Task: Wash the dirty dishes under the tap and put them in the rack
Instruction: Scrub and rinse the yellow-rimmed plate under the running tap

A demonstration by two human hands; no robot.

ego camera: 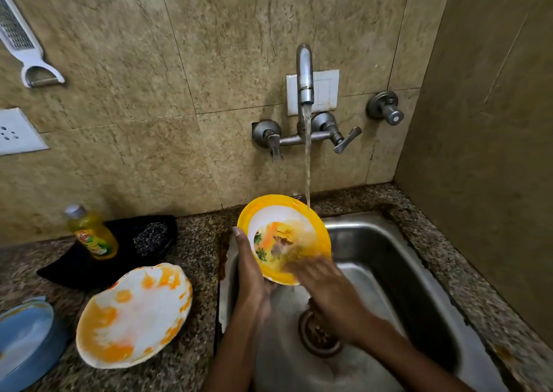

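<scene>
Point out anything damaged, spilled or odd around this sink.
The white plate on the counter left of the sink has an uneven, chipped-looking rim and orange smears. Brown staining runs along the counter's edge beside the sink. Otherwise nothing stands out.

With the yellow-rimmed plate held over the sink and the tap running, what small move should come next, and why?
Probably tip the yellow-rimmed plate further under the stream of water. The water lands only at its upper right rim, while the right hand rubs the lower part of the face, where orange smears still show. The left hand grips the plate's left edge and could tilt it.
</scene>
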